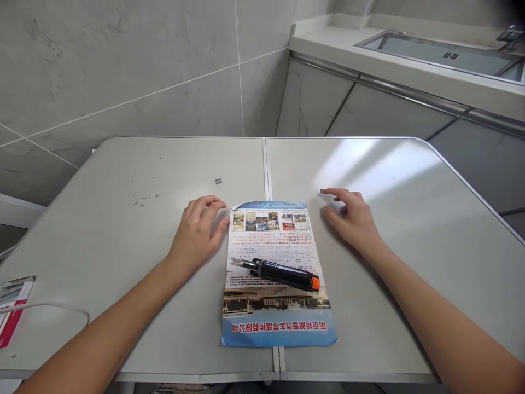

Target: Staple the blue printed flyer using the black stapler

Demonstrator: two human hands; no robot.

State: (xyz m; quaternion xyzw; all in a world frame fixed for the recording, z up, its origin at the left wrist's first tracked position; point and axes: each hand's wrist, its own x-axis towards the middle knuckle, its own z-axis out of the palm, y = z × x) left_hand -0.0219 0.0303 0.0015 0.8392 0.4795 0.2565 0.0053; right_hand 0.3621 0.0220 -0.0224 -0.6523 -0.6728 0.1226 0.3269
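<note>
Noted: left hand (197, 232) empty, loosely spread beside flyer (276, 323); right hand (348, 216) empty, outstretched at staple strip (321, 191). Strip best pinched edgewise, lightly.

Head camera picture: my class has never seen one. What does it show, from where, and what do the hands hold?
No machine here: a person wears one camera on the head, looking down at their own bare hands. A grey table carries a printed leaflet, with a black tool with an orange end lying across it. The left hand rests beside the leaflet's left edge; the right hand rests to its right, fingers by a tiny dark piece. Neither hand holds anything. A sink sits behind.
</note>
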